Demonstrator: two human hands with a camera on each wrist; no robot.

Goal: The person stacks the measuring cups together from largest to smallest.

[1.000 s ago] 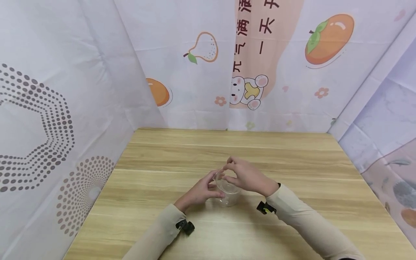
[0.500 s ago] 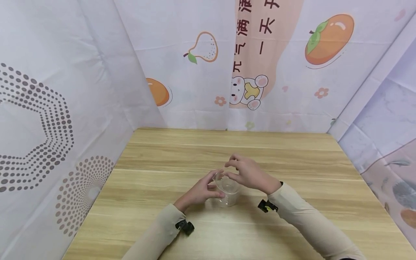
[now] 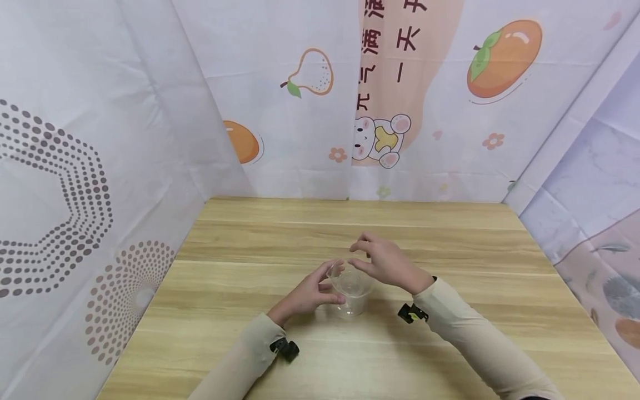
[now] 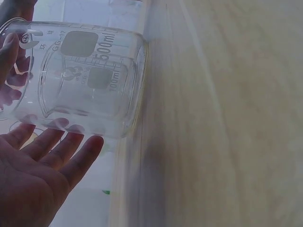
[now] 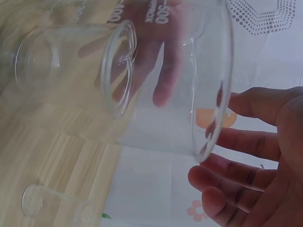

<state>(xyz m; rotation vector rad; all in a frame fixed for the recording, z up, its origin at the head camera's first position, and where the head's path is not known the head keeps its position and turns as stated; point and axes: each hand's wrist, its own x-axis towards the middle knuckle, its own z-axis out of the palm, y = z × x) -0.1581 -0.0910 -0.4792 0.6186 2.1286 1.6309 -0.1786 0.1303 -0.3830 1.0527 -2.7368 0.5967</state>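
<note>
Nested glass beakers between two hands. Nearest, the forearms are covered by pale sleeves (image 3: 240, 361). The left hand (image 3: 306, 293) is curved about the large beaker (image 4: 79, 43), its thumb laid along the near side and its fingers set against the left wall; the vessel is thus held. The large beaker is stood upright, apparently on the table, with its mouth directed upward. Within it the small beaker (image 4: 98, 79) is enclosed, likewise upright, its long axis vertical and its spouted rim placed below the outer rim. The left fingers are judged nearer to the small beaker but are parted from it by the outer wall. The right hand (image 3: 387, 265) is poised beside and above the mouth, thumb and fingers spread and loosely bent, with nothing gripped; whether the rim is touched cannot be told. From these right fingers the small beaker is situated downward, leftward and toward the person, with unobstructed access apparently offered through the mouth. Beyond, the wood-grained table (image 3: 250, 244) is extended to a pale curtain (image 3: 280, 33), on which fruit, flowers and written characters are printed.
</note>
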